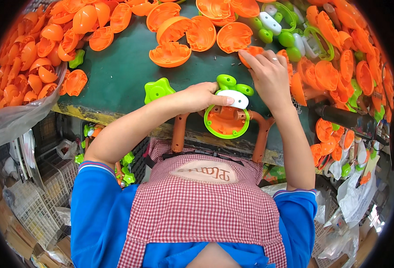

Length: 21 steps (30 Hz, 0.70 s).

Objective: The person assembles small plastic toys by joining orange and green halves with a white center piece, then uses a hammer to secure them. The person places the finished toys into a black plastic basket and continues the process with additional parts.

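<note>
At the table's near edge, my left hand (206,96) grips a plastic toy assembly, its thumb pressed on the white oval piece (236,99). Green rounded lobes (228,82) rise above that piece. Below it is a green-rimmed orange round shell (226,126), with brownish-orange curved arms (262,139) on both sides. My right hand (268,67) reaches farther out, its fingers closed on an orange half shell (249,54) whose far part shows past the fingertips. Left of my left hand lies a green star-shaped part (158,90). Tiny dark screws (233,64) lie near the right fingertips.
Orange half shells (172,31) lie along the far side of the dark green table (116,69). A clear plastic bag (23,120) heaped with shells stands at left. Green and white parts (286,31) and more shells crowd the right. A dark cylindrical tool (344,120) lies there.
</note>
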{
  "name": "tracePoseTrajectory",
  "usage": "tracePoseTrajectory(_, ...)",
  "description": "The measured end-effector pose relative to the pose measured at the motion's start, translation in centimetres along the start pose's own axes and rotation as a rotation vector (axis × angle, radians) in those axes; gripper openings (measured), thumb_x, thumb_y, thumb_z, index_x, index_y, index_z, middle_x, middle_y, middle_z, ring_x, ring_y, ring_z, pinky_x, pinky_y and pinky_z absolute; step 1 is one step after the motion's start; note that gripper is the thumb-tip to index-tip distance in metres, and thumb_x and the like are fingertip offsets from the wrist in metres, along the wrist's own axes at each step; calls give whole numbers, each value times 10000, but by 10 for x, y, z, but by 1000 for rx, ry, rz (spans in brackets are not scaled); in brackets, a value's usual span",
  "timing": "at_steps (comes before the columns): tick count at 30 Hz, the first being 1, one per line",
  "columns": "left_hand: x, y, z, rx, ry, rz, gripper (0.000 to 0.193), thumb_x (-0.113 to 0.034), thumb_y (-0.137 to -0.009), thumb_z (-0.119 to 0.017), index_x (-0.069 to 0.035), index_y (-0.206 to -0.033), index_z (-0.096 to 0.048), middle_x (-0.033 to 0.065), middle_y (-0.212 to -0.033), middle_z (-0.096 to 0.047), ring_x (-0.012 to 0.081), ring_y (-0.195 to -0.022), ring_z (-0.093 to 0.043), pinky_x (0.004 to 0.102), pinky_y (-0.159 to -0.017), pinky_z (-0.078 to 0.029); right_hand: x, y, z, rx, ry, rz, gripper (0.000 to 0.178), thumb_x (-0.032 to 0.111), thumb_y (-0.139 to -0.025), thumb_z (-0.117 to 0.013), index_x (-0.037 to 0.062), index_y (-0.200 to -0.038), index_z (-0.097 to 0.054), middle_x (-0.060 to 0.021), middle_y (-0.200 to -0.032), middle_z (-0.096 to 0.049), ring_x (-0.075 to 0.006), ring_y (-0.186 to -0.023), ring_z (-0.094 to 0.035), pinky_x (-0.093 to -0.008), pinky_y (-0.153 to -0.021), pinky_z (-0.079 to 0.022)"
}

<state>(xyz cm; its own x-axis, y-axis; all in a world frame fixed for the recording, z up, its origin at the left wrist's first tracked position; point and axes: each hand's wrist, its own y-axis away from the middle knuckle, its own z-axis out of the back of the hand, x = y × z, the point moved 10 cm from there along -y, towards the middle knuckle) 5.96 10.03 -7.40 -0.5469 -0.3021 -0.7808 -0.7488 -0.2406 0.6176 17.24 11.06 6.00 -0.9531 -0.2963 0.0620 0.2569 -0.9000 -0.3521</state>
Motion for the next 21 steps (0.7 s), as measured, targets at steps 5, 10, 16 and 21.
tracePoseTrajectory(5,8,2,1,-38,-5,34,634,-502,-895,-633,-83,-1354,-509,53,-1122,-630,161,-1000,-598,284,-700,-498,-12,62,18,-250,-1396,-678,685,5,-812,-709,31,-1420,-396,-135,-1134,-657,-232,-1100,-606,-380,-963,-471)
tracePoseTrajectory(10,4,4,0,-10,39,38,648,-541,-876,-632,-89,-1329,-530,83,-1160,-639,198,-1010,-618,323,-731,-519,31,122,-2,-200,-1425,-828,934,-27,-770,-748,21,-1511,-182,-165,-1454,-359,-277,-1272,-504,-404,-1056,-430)
tracePoseTrajectory(16,6,2,5,-69,-29,29,662,-580,-844,-645,-66,-1256,-584,123,-1100,-659,236,-940,-659,348,-741,-553,28,107,18,157,-566,-530,829,64,-652,-843,35,-1395,-479,-168,-1376,-446,-288,-1228,-513,-370,-951,-495)
tracePoseTrajectory(21,5,1,4,-50,-35,30,669,-598,-852,-623,-60,-1249,-585,130,-1086,-660,238,-911,-664,336,-719,-555,43,90,21,111,-485,-182,747,115,-606,-857,53,-1296,-577,-158,-1342,-508,-341,-1164,-541,-414,-970,-459)
